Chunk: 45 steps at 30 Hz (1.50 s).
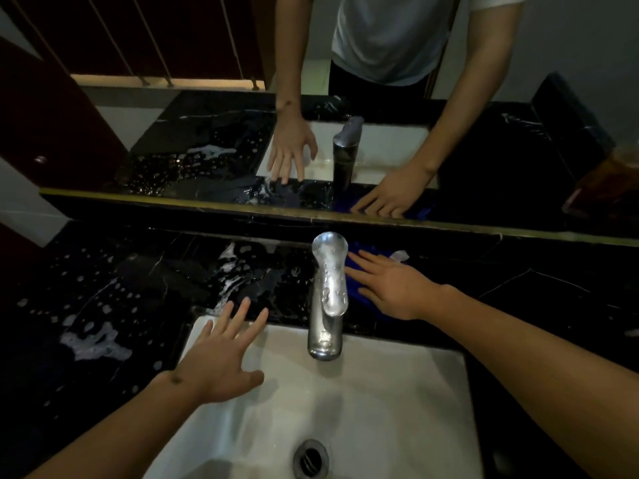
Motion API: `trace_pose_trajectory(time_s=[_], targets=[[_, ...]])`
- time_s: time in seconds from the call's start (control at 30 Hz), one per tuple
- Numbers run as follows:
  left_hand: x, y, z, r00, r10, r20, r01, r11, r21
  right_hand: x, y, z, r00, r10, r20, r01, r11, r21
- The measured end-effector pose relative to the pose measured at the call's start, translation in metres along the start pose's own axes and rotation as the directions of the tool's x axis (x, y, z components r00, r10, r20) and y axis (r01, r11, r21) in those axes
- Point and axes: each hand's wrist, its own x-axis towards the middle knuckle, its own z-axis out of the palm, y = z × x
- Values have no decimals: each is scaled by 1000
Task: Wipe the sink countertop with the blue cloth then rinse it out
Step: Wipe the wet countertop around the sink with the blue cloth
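The blue cloth (363, 299) lies flat on the black marble countertop (518, 271), just right of the chrome faucet (328, 295). My right hand (390, 288) presses flat on the cloth with fingers spread, pointing left toward the faucet. My left hand (221, 354) hovers open over the back left corner of the white sink basin (397, 392), fingers apart, holding nothing. Soapy foam and water drops (93, 344) cover the countertop left of the faucet.
A mirror (311, 98) runs along the back of the counter and reflects my arms, the faucet and the basin. The sink drain (311, 459) sits at the bottom centre. The right part of the counter looks dark and dry.
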Motion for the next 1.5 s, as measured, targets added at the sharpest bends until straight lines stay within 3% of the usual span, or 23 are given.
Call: trace_pose_trajectory(time_s=[0.1, 0.17, 0.27, 0.53, 0.83, 1.07, 1.17, 1.23, 1.37, 1.5], targets=[[-4, 1, -10, 1000, -7, 30, 6, 999, 40, -11, -5, 9, 992, 27, -123, -22, 999, 42], [-4, 0, -20, 997, -3, 72, -3, 996, 86, -17, -7, 15, 988, 83, -130, -74, 995, 72], [-1, 0, -37, 990, -5, 143, -11, 993, 117, -12, -5, 10, 996, 81, -44, -74, 988, 138], [2, 6, -58, 958, -28, 286, -19, 986, 163, 25, 14, -15, 986, -124, 115, 123, 992, 24], [5, 7, -53, 964, -33, 265, -3, 991, 134, 58, 8, -52, 908, -323, 266, 335, 942, -2], [5, -5, -40, 976, 21, 217, -50, 990, 130, 59, 12, -70, 843, -302, 446, 354, 935, -36], [7, -11, -39, 979, 52, 195, -80, 987, 138, 70, 1, -93, 813, -222, 538, 287, 957, -38], [7, -12, -41, 978, 67, 198, -93, 987, 127, 80, -3, -100, 824, -186, 534, 238, 971, -28], [6, -12, -43, 979, 80, 187, -98, 991, 89, 107, -4, -107, 791, -305, 531, 406, 910, -83], [6, -17, -37, 979, 104, 174, -117, 991, 67, 138, 8, -96, 764, -234, 601, 331, 942, -54]])
